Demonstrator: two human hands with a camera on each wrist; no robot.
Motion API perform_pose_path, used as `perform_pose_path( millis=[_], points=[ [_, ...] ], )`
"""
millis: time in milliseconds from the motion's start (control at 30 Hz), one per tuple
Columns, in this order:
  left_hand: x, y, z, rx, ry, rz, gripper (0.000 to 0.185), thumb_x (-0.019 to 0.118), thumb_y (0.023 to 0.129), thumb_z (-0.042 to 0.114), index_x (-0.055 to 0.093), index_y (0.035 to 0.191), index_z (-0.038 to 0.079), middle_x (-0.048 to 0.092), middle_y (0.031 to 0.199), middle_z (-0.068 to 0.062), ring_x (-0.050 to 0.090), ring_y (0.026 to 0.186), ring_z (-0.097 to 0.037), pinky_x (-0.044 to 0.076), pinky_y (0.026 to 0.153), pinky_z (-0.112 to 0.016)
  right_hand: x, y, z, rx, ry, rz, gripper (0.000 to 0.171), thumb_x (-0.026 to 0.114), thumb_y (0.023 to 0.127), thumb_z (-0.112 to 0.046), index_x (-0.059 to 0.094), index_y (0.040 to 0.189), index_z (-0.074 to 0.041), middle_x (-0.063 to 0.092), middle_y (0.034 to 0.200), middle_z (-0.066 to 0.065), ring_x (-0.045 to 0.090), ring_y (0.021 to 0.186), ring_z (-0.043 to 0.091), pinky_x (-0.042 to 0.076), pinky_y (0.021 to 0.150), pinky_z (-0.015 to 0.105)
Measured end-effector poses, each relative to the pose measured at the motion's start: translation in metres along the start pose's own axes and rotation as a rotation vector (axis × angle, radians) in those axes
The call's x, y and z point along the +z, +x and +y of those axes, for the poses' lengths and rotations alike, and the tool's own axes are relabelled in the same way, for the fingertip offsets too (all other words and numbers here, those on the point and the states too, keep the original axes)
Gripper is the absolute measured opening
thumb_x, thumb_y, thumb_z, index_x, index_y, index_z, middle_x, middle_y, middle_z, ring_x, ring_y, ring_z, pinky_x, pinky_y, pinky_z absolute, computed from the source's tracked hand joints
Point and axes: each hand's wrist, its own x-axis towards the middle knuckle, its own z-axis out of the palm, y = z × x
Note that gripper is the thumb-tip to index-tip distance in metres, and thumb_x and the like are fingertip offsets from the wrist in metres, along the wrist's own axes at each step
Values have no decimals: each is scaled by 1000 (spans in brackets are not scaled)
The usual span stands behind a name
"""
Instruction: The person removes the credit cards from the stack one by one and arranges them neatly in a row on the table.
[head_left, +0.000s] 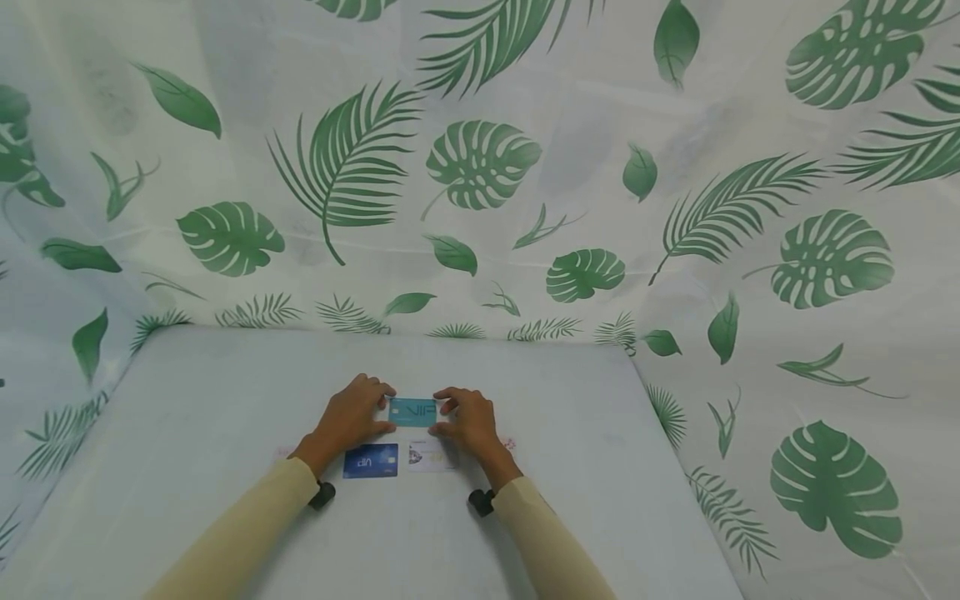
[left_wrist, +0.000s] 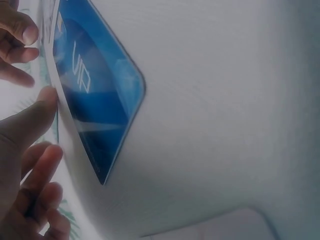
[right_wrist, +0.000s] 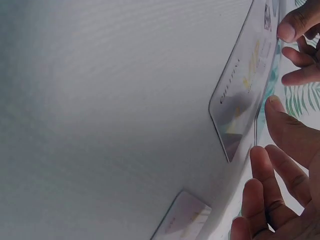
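Observation:
A teal card (head_left: 412, 412) printed "VIP" lies between the two hands in the head view. My left hand (head_left: 352, 414) holds it by its left end, thumb at the lower corner and fingers at the upper one. At the other end my right hand (head_left: 471, 421) grips it the same way. Just nearer to me are a dark blue VIP card (head_left: 371, 461) and a white card (head_left: 432, 457) with gold and dark print, side by side. In the right wrist view only a sliver of teal shows behind the white card (right_wrist: 240, 95).
Further pale cards with pinkish print lie partly hidden by the forearms, one by the left wrist (head_left: 281, 452) and one by the right wrist (head_left: 510, 444). Everything rests on a white-covered table (head_left: 225, 383). Leaf-patterned cloth (head_left: 480, 225) hangs behind and at both sides.

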Motion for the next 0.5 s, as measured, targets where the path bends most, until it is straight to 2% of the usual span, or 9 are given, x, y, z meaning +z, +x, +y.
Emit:
perform_pose_path(
  millis=[300,500],
  points=[
    [4,3,-5,15,12,-9,55,94,80,38,75,125,12,61,90,5,47,86,-13,46,74,-30,5,6,1,-10,-45,4,54,95,78,-18,75,128,-21,71,94,-6,56,95,18,43,99,45],
    [7,4,-7,12,-12,-11,52,94,80,36,75,123,13,60,89,5,48,86,-13,45,73,-30,8,8,2,7,-35,-15,51,94,80,-16,76,126,-20,69,94,-4,56,97,19,43,100,47]
  ],
)
